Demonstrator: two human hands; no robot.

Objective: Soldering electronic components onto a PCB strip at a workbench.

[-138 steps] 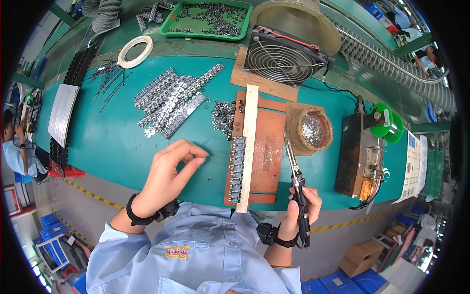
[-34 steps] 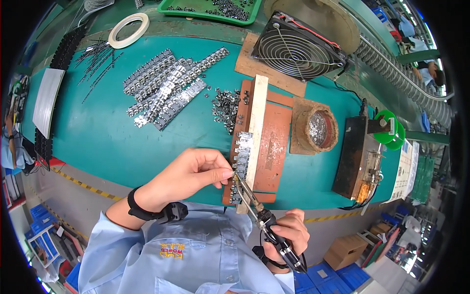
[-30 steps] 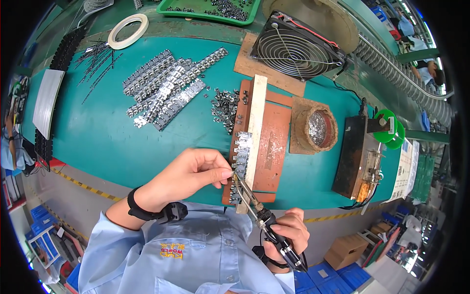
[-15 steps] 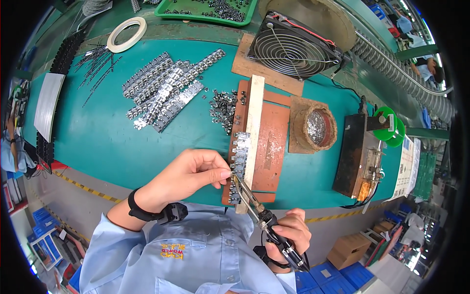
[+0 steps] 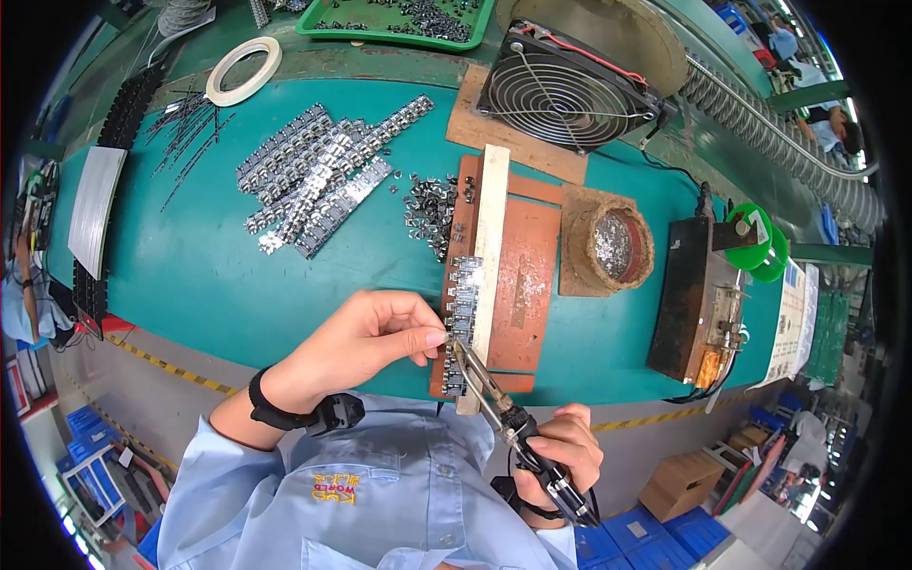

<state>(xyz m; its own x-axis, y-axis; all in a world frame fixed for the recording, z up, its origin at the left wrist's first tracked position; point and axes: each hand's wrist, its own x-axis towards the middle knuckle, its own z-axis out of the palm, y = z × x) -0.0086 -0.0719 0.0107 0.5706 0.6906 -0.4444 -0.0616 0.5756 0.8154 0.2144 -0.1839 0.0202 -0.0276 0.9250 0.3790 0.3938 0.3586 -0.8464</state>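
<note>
My right hand (image 5: 567, 454) grips a black soldering iron (image 5: 521, 432), its metal tip slanting up and left onto a strip of small circuit boards (image 5: 464, 294). The strip lies along the left edge of a reddish-brown jig (image 5: 528, 285), beside a pale bar (image 5: 490, 218). My left hand (image 5: 370, 337) is closed, thumb and forefinger pinched at the strip close to the iron's tip. Whatever the pinch holds is too small to make out. Just beyond lies a pile of small metal parts (image 5: 430, 211), a few of them resting on the jig.
More board strips (image 5: 318, 180) lie stacked at left, near thin black strips (image 5: 185, 133) and a tape roll (image 5: 244, 71). A fan (image 5: 570, 95) stands behind the jig. To the right are a round crusted pot (image 5: 617, 249), a dark metal box (image 5: 679, 294) and green spools (image 5: 750, 237).
Both hands and the soldering iron hold almost the same place; the view has shifted very slightly. Nothing has visibly been taken up or let go.
</note>
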